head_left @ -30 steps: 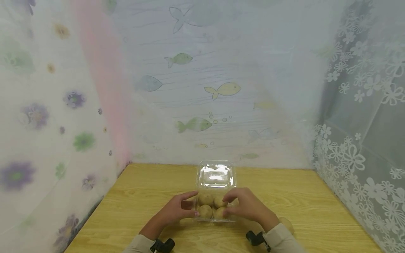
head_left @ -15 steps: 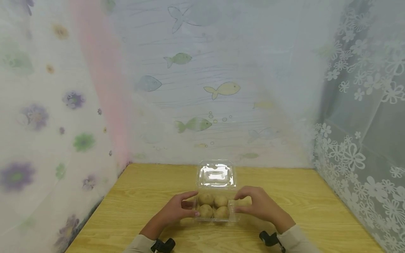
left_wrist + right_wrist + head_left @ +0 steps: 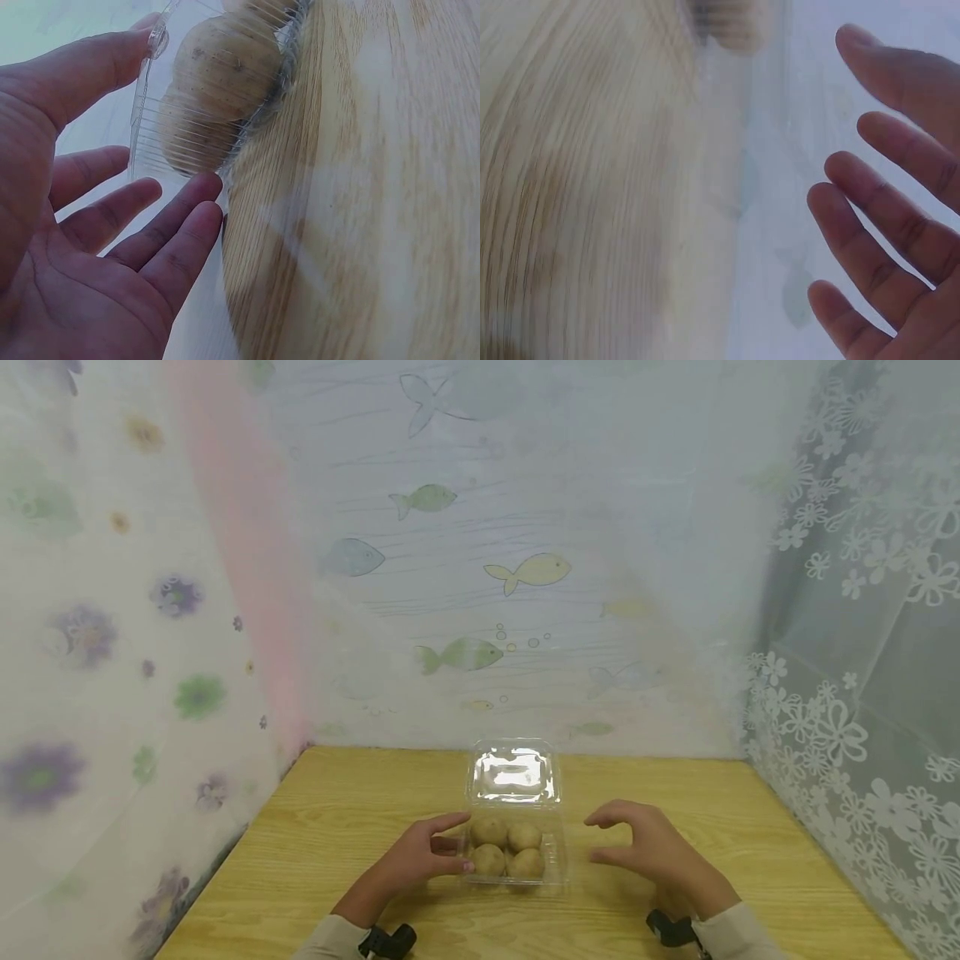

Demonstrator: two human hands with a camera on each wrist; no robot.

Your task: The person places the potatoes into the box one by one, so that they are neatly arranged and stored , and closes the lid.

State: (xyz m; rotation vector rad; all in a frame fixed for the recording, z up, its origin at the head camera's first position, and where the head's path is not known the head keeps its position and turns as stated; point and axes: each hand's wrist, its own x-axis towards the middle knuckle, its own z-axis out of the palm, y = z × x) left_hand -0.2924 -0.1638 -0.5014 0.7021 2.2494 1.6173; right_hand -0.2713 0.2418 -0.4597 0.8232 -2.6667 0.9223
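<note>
On the wooden table stands a clear plastic clamshell box [image 3: 555,860] with its lid [image 3: 513,772] raised at the back. Several potatoes [image 3: 489,860] sit inside it in two rows. My left hand [image 3: 420,856] rests at the box's left side, thumb by the front corner and forefinger by the back one. In the left wrist view its thumb touches the rim, while the other fingers [image 3: 169,232] extend loosely near the ribbed wall. To the right of the box my right hand [image 3: 648,843] hovers apart from it, fingers spread and holding nothing.
A pale rounded shape [image 3: 671,902] shows partly under my right wrist. The wooden table [image 3: 337,793] ends at a fish-print sheet [image 3: 525,677] behind, with flowered sheets along the left and right sides. Dark camera mounts [image 3: 386,941] are strapped at both wrists.
My right hand has let go of a potato in the box's front right and moved out to the right. A potato seen beside the right wrist is now mostly covered. My left hand stays.
</note>
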